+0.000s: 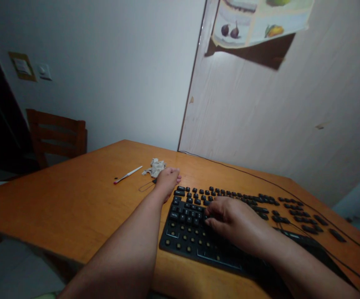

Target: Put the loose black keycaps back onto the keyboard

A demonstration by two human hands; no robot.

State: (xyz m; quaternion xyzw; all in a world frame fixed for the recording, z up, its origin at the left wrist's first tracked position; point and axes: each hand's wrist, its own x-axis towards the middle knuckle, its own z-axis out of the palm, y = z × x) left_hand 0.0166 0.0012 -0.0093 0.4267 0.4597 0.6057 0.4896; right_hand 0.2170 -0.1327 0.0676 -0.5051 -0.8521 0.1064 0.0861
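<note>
L hand (169, 182): mid-frame, right of crumpled tissue (156, 167), can't tell grip | R hand (233, 218): fingers bent over keyboard (195, 241), lower center-right, can't tell if clamped | loose keycaps (267, 199): table (89, 199), right

Matt plastic on keyboard (184, 243) and keycaps (179, 193)
Smooth, faintly glossy wood along tabletop (86, 199); rough crumples in wad (156, 166)

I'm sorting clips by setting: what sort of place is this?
Probably a room in a home, perhaps a dining area: there is a wooden table, a slatted chair and a fruit poster.
</note>
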